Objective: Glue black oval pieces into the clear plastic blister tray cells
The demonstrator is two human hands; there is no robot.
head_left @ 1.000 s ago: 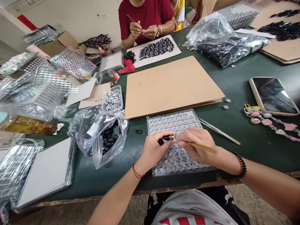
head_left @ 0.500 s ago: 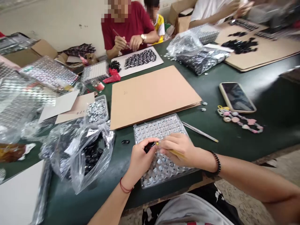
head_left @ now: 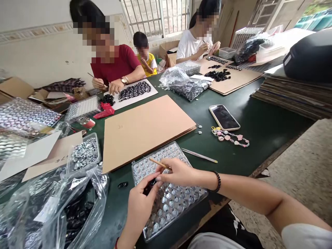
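My left hand (head_left: 140, 204) pinches a small black bead (head_left: 149, 187) over a clear plastic tray (head_left: 178, 204) of round silver settings at the table's near edge. My right hand (head_left: 178, 173) is closed around a thin wooden stick (head_left: 158, 163), whose tip points left above the tray. The two hands nearly touch over the tray's middle. A black bead bracelet circles my right wrist.
A brown cardboard sheet (head_left: 145, 126) lies beyond the tray, tweezers (head_left: 199, 156) to its right, then a phone (head_left: 224, 117) and a charm strap (head_left: 230, 137). Bags of black beads (head_left: 64, 207) sit left. Three people work across the green table (head_left: 261, 128).
The camera has swung up and to the right, so more of the room shows. My hands stay over the tray; the stick now points up-left away from the bead.
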